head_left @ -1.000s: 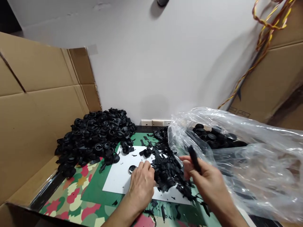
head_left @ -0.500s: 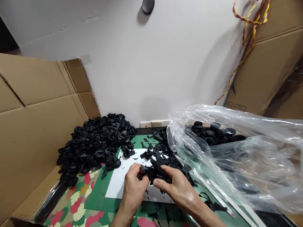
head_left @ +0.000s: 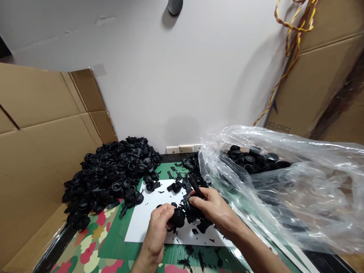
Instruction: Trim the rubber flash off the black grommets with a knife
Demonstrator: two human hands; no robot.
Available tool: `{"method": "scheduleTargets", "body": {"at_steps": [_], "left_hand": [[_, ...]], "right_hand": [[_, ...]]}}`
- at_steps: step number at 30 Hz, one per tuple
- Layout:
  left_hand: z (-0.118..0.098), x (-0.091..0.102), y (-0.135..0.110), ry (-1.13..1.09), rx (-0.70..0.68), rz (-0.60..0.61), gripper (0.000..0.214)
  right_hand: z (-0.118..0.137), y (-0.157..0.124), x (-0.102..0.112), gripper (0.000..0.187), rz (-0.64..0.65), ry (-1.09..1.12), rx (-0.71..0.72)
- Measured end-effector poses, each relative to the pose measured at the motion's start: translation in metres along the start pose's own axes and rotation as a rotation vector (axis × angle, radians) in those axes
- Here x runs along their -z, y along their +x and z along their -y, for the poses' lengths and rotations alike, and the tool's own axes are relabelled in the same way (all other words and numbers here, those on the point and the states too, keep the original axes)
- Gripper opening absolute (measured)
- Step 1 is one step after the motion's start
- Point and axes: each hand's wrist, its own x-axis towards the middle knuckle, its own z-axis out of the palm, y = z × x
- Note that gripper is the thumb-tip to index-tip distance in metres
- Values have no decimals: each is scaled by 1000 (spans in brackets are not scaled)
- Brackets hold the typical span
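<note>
My left hand [head_left: 157,224] is closed, thumb and fingertips pinching a black ribbed rubber plug [head_left: 178,218] over the lower part of the white sheet [head_left: 139,223]. To its right, my right hand [head_left: 214,206] is closed around a slim black stick-like tool [head_left: 195,185], whose end points up and away; its tip is hidden. Black rubber scraps [head_left: 204,226] lie beneath and around my right fingers. On the sheet just beyond my hands rests another ribbed plug [head_left: 176,186], and a further black piece [head_left: 150,184] sits at the sheet's back left.
A large heap of black rubber parts [head_left: 113,178] rises at left against a cardboard panel [head_left: 51,159]. At right, a clear plastic bag [head_left: 307,185] holds smooth black plugs [head_left: 250,159]. A power strip [head_left: 185,149] runs along the wall; twisted wires [head_left: 284,76] hang at right.
My hands have drawn apart. The right hand with the tool has moved away and up to the right over the scraps, while the left keeps the plug, now more visible. The view has shifted slightly.
</note>
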Motion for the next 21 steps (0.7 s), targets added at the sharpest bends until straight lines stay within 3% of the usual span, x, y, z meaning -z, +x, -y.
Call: {"method": "scheduleTargets", "body": {"at_steps": [2, 5, 6, 8, 9, 11, 15, 18, 21], "left_hand": [[4, 1, 0, 42, -39, -94, 19], [4, -1, -5, 240, -316, -283, 19], [3, -2, -8, 324, -427, -302, 22], [-2, -5, -11, 442, -549, -227, 26], [-5, -7, -12, 453, -541, -168, 26], [-7, -8, -10, 353, -399, -81, 22], [0, -3, -2, -173, -33, -69, 10], [10, -1, 0, -444, 61, -124, 19], [15, -2, -2, -534, 78, -195, 23]], "right_hand": [[-4, 1, -3, 15, 5, 13, -46], [-11, 6, -6, 14, -2, 16, -94], [-12, 7, -7, 13, -3, 16, -103], [-14, 8, -9, 9, 5, 19, -117], [-14, 7, -10, 7, 16, 25, -129], [-12, 4, -10, 13, 58, 53, -164], [-10, -4, -7, 45, 146, 153, -177], [-18, -4, -5, 50, 71, 192, -159], [-29, -3, -6, 49, -59, 180, -133]]}}
